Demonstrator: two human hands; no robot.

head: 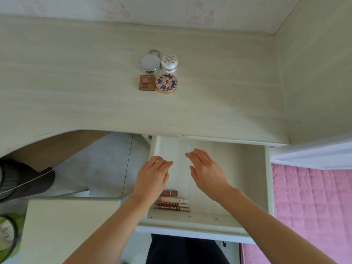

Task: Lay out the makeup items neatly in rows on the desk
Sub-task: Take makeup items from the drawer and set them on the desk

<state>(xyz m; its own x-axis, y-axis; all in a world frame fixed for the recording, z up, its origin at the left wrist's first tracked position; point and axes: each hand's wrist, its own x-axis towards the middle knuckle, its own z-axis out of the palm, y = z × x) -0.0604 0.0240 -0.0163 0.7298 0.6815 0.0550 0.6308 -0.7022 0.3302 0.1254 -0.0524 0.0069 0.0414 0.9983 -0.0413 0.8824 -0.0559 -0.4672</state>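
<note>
Left hand (154, 175) and right hand (206, 171) are hovering over the open pale wooden drawer (249, 168), fingers relaxed, holding nothing. Brown and pink lip-product tubes (176, 202) are lying stacked at the drawer's front. Four compacts (159, 71) are sitting two-by-two on the cream desk (76, 82).

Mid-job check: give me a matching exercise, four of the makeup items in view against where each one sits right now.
Items
1. silver round compact
2. white floral jar
3. brown square palette
4. brown lipstick tubes

Places
A. back row on the desk, right
B. in the open drawer, near its front
C. front row on the desk, left
D. back row on the desk, left

Pairs: 1-D, 2-A, 3-C, 4-B
</note>
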